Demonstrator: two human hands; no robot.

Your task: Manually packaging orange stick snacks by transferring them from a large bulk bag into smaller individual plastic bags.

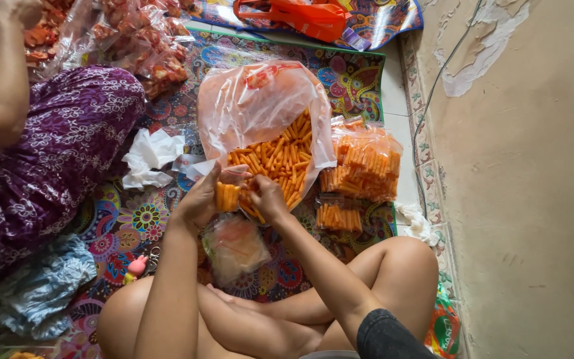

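Our crossed legs (340, 312) sit below our hands. Our left hand (200, 199) grips a small bag (227, 196) of orange sticks; our right hand (267, 197) pinches sticks beside it. We judge filling is underway; next needs more from the big bag (260, 113) just above.

One large open bag (260, 113) of orange sticks, two hands (200, 199).

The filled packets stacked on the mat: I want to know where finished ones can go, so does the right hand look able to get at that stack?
Probably yes: the stack lies just beside the right hand, nothing between them.
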